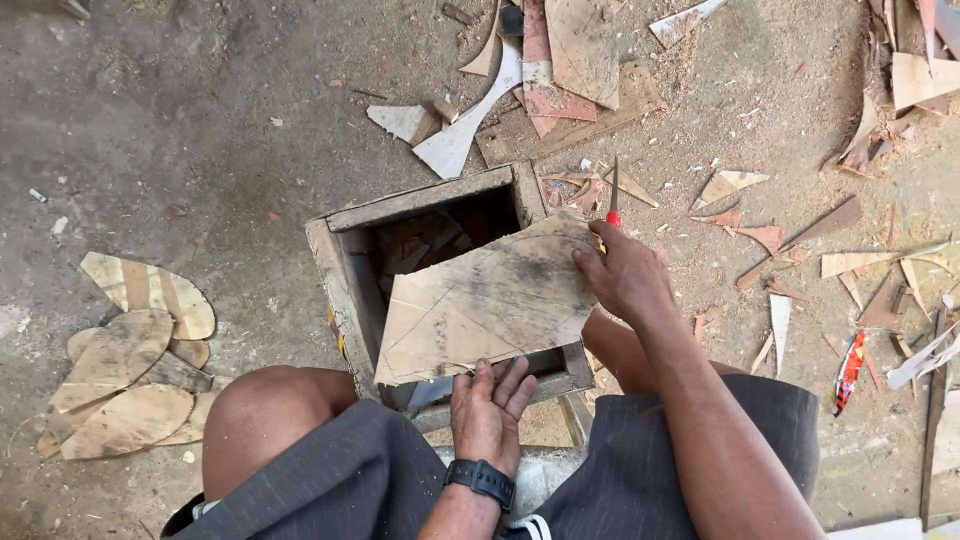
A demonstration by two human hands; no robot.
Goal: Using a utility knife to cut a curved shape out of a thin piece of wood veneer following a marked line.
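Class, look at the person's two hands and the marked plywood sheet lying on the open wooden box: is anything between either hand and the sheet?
Nothing visible. The left hand presses the plywood sheet at its near edge, and the right hand, holding a red-handled blade, rests on its far corner above the wooden box.

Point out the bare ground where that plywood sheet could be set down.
The widest bare patch is the dirt ground left of the wooden box, above the stack of cut oval pieces. Right of the box and above it, offcuts and sawdust crowd the ground. The plywood sheet lies across the box under both hands.
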